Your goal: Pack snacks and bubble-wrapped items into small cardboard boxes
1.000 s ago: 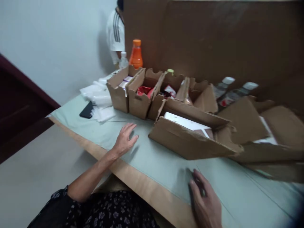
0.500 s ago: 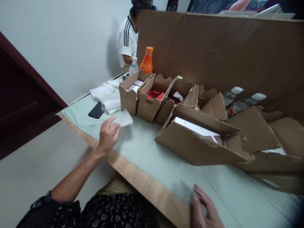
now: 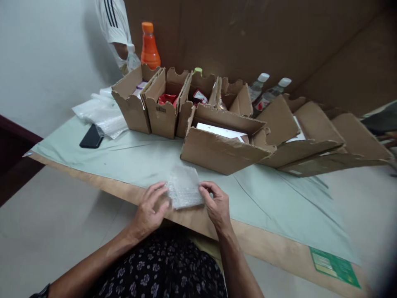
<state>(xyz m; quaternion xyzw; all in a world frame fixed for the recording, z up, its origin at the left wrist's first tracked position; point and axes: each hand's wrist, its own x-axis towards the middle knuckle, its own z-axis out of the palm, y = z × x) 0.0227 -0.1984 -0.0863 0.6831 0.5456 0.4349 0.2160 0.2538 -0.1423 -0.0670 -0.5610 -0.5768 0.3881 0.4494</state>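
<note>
A small clear bubble wrap bag is held up over the front edge of the table, right before my body. My right hand pinches its right edge between thumb and fingers. At the bag's left edge is my left hand, slightly blurred, with thumb and fingers apart; whether the fingertips touch the plastic is hard to tell. Just beyond the bag stands a long cardboard bin with a white box in it.
More clear bags lie at the left beside a black phone. Several cardboard bins line the back of the green-covered table. Behind them stand an orange bottle and clear bottles. A person in a white shirt is beyond.
My left hand has brought the bubble wrap bag from the left side to in front of me. My right hand has come up and taken its right edge. The view has shifted right.
</note>
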